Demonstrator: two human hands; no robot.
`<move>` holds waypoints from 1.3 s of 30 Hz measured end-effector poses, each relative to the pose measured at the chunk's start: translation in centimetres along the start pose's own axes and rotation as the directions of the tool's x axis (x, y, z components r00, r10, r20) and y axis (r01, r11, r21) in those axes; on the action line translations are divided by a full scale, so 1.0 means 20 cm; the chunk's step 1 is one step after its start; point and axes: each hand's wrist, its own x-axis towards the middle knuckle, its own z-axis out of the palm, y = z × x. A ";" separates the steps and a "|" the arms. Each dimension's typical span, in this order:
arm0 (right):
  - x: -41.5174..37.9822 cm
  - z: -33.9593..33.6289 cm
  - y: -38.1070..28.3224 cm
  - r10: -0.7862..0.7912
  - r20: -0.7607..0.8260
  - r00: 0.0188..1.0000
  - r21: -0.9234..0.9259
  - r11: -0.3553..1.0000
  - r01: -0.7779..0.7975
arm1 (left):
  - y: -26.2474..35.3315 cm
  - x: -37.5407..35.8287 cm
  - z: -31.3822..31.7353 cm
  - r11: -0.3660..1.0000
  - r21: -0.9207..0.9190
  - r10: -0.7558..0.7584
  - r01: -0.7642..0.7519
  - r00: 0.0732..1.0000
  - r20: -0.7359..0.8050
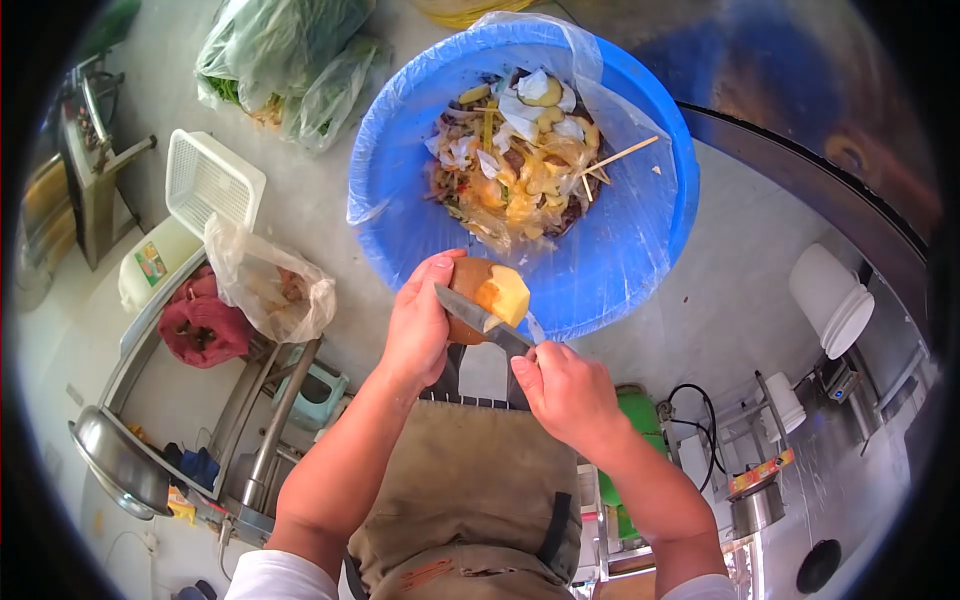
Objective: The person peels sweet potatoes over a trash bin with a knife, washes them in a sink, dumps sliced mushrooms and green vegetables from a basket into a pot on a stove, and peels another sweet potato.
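My left hand (420,310) is wrapped around a brown-skinned potato (467,276), whose right side is peeled to pale yellow flesh. In my right hand (570,390) is the handle of a knife (478,315). Its wide grey blade lies across the lower part of the potato, with the tip pointing left toward my left fingers. Both hands are over the near rim of a big blue bin (400,110) lined with clear plastic. Inside the bin is a heap of food scraps (520,175), with peelings, crumpled white paper and wooden sticks.
Clear bags of greens (285,55) lie on the floor beyond the bin. To the left are a white basket (215,180), a red mesh bag (205,325), a plastic bag (270,285) and a metal bowl (125,465). A white bucket (830,300) is at right.
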 end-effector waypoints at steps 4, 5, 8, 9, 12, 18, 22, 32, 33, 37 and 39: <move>0.01 -0.01 0.02 0.055 0.006 0.998 0.015 0.998 -0.055 | -0.04 0.00 -0.03 0.988 -0.141 -0.059 0.064 0.998 0.037; 0.02 -0.01 0.03 0.079 -0.009 0.997 0.068 0.995 -0.078 | -0.05 0.01 -0.04 0.983 -0.170 -0.067 0.074 0.996 0.051; 0.04 0.02 0.14 0.194 -0.048 0.980 0.261 0.949 -0.175 | -0.03 0.01 -0.05 0.971 -0.211 -0.098 0.111 0.993 0.071; 0.06 0.02 0.18 0.262 -0.059 0.963 0.343 0.911 -0.227 | -0.03 0.01 -0.06 0.960 -0.246 -0.104 0.131 0.987 0.118; 0.08 0.00 0.16 0.391 0.047 0.919 0.676 0.665 -0.317 | -0.03 0.03 -0.08 0.928 -0.324 -0.099 0.182 0.961 0.257; 0.10 -0.01 0.10 0.489 0.143 0.861 0.887 0.322 -0.330 | 0.26 -0.42 0.09 0.993 -0.098 0.098 -0.063 0.904 0.417; 0.06 0.01 0.13 0.520 0.236 0.821 0.880 0.244 -0.407 | 0.42 -0.77 0.27 0.907 -0.383 0.328 -0.177 0.866 0.376; 0.07 0.00 0.11 0.519 0.238 0.821 0.868 0.265 -0.419 | 0.25 -0.80 0.39 0.483 -0.826 0.672 -0.293 0.728 0.135; 0.07 0.01 0.12 0.515 0.236 0.824 0.870 0.265 -0.415 | 0.28 -0.81 0.38 0.533 -0.800 0.638 -0.277 0.752 0.165; 0.07 0.01 0.11 0.501 0.230 0.834 0.877 0.265 -0.401 | 0.35 -0.85 0.37 0.677 -0.699 0.535 -0.230 0.806 0.253; 0.08 0.01 0.11 0.499 0.229 0.836 0.878 0.264 -0.399 | 0.38 -0.86 0.36 0.738 -0.640 0.483 -0.213 0.829 0.281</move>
